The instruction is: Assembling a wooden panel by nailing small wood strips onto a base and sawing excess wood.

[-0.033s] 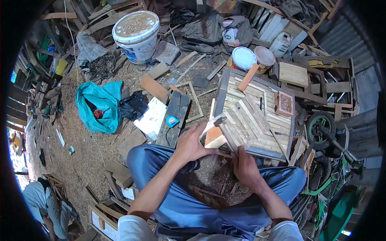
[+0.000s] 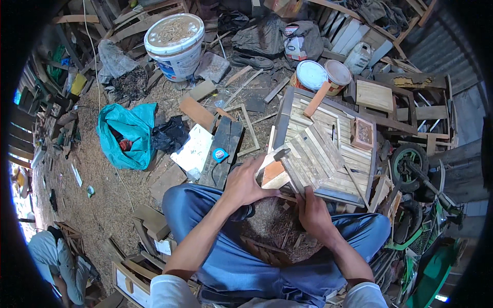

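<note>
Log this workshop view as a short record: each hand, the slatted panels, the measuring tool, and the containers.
left hand: thumb and fingers spread against pale wood pieces
right hand: fingers at the near end of a wooden strip
panels: small slatted panel lying over part of a larger slatted panel
measuring tool: blue tape measure on a dark plank
containers: white bucket topped with shavings; open teal sack

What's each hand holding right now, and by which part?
Left hand: the pale-and-orange wooden piece, by its left end. Right hand: fingers at the near end of the narrow grey-brown wooden strip; whether they grip it cannot be told.
</note>
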A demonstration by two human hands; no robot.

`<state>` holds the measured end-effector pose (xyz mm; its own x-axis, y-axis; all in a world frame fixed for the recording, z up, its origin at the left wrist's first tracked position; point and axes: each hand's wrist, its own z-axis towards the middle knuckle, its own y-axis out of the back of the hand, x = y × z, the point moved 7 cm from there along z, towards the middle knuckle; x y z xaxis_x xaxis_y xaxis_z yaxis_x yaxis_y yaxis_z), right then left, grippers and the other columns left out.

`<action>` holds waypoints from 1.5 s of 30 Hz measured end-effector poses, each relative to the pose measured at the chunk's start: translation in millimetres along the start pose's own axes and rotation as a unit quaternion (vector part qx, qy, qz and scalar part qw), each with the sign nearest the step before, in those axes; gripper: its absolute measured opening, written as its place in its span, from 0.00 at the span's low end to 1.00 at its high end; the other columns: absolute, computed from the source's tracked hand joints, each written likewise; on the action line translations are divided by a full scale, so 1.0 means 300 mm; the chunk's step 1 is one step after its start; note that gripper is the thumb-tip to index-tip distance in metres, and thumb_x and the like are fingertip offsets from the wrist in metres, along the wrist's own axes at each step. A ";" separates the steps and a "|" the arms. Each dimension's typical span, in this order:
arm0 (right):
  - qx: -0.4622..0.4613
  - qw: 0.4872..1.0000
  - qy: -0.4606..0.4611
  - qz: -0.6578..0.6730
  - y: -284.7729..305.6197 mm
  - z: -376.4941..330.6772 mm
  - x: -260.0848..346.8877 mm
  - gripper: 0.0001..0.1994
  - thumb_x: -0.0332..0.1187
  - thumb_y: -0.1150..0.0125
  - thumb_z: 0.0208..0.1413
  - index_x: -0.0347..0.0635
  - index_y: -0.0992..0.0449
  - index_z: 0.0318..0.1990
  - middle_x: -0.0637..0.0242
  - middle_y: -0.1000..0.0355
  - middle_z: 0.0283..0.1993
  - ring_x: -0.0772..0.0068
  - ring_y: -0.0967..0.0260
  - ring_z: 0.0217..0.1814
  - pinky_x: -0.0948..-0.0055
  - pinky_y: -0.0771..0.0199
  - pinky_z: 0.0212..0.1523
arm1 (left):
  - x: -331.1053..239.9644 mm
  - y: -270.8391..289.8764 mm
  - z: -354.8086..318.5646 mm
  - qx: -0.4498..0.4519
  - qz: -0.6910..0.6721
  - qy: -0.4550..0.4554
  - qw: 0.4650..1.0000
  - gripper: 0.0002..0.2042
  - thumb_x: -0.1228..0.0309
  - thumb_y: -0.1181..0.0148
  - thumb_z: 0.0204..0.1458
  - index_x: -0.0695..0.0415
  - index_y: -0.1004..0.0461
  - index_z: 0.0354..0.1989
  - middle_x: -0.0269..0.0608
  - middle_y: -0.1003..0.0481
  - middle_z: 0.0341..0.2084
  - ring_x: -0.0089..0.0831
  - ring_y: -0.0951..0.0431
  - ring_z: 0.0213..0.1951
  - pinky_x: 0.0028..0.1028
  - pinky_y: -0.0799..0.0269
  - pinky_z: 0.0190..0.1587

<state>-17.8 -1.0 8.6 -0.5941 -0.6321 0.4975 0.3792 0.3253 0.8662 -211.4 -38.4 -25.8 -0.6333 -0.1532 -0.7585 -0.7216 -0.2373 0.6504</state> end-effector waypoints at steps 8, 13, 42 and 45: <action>-0.014 0.999 0.000 0.029 -0.001 0.011 0.009 0.08 0.30 0.50 0.64 0.37 0.42 0.41 0.41 0.30 0.23 0.30 0.32 0.29 0.41 0.36 0.28 | -0.020 0.013 0.003 0.012 0.022 0.023 0.999 0.47 0.52 0.23 0.28 0.58 0.33 0.61 0.57 0.27 0.50 0.52 0.24 0.49 0.43 0.28 0.51; 0.054 0.992 -0.109 0.036 0.018 0.042 0.010 0.10 0.31 0.48 0.63 0.35 0.40 0.42 0.38 0.34 0.21 0.30 0.34 0.29 0.42 0.37 0.28 | -0.023 0.016 0.008 0.011 0.030 0.012 0.999 0.49 0.51 0.24 0.28 0.61 0.35 0.62 0.60 0.26 0.45 0.55 0.23 0.44 0.44 0.28 0.48; 0.027 0.964 -0.181 0.196 0.235 0.073 -0.159 0.15 0.37 0.53 0.65 0.30 0.37 0.46 0.34 0.29 0.30 0.29 0.30 0.37 0.44 0.32 0.40 | -0.108 -0.038 0.016 0.018 0.153 -0.048 0.987 0.47 0.44 0.26 0.32 0.59 0.36 0.61 0.51 0.28 0.41 0.49 0.31 0.48 0.45 0.40 0.53; -0.083 0.964 -0.145 0.207 0.311 0.063 -0.223 0.16 0.38 0.52 0.65 0.31 0.35 0.49 0.35 0.29 0.31 0.29 0.30 0.38 0.45 0.33 0.39 | -0.167 -0.017 0.054 -0.044 0.206 -0.084 0.974 0.41 0.47 0.29 0.39 0.57 0.35 0.60 0.48 0.29 0.42 0.45 0.36 0.52 0.47 0.47 0.57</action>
<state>44.0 84.9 56.9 -0.5312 -0.2404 0.8124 0.7209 0.3754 0.5825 -180.4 -13.8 9.5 -0.9061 -0.0954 -0.4122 -0.3749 -0.2708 0.8866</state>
